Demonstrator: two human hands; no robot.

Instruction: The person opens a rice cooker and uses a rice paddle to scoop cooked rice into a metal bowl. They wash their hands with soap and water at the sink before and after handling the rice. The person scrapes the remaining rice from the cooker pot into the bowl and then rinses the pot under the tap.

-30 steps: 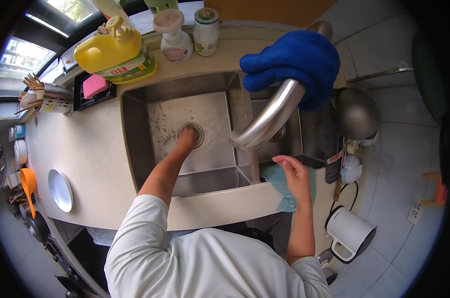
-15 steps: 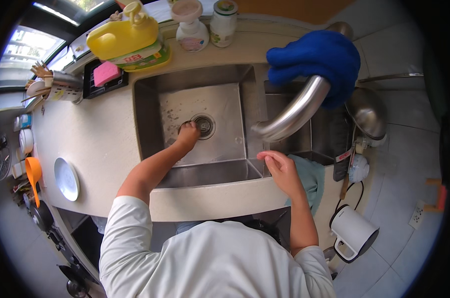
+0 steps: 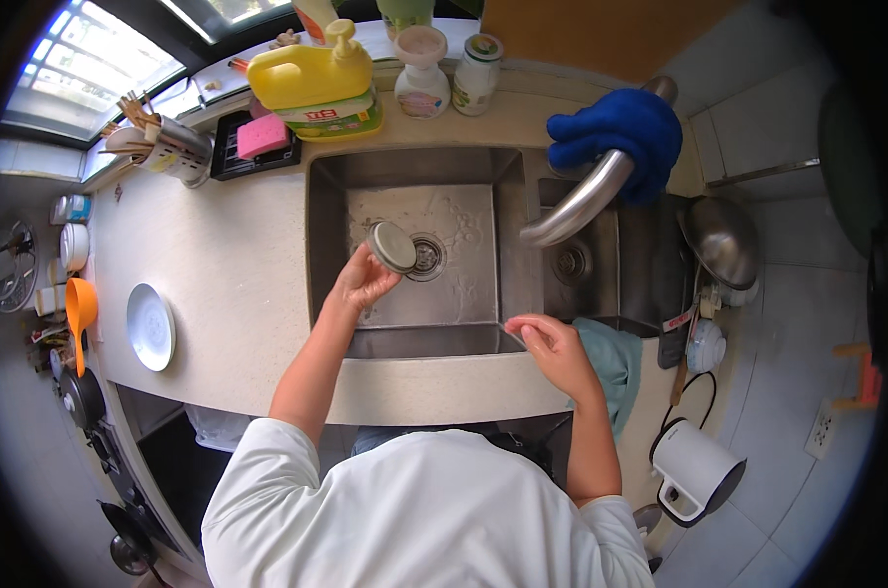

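The left hand (image 3: pixel 364 282) pinches a round metal drain cover (image 3: pixel 393 246) just above the drain (image 3: pixel 426 257), the right hand (image 3: pixel 552 345) rests loosely curled on the sink (image 3: pixel 434 341) rim, and wet fingers could drop the cover.

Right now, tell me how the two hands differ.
The left hand reaches down into the sink and holds up the round metal drain stopper; the right hand rests on the sink's front edge beside the teal cloth. The left grips; the right pinches something thin. Both are bare.
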